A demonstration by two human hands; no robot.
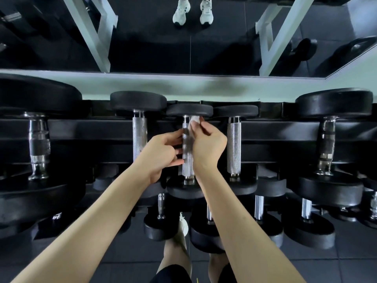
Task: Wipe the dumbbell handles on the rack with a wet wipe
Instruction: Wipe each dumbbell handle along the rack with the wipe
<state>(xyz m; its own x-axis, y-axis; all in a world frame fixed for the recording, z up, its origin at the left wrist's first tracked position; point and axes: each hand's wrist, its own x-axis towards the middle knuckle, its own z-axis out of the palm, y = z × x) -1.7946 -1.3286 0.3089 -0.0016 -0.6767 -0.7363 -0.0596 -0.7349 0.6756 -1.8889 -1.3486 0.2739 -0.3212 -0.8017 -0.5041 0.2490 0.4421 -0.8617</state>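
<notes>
Both hands at one dumbbell handle (187, 152) — right hand (207, 148) pinching wet wipe (193, 121), left hand (161, 154) loosely curled.

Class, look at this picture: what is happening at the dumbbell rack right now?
A person stands over the dumbbell rack, both hands on the middle dumbbell's knurled handle. The right hand pinches a white wet wipe against the handle's far end, by the weight head. The left hand touches the handle's left side.

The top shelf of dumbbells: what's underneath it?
Under the top shelf sits a lower row of dumbbells over dark floor tiles. The forearms and upper weights hide much of that row.
</notes>
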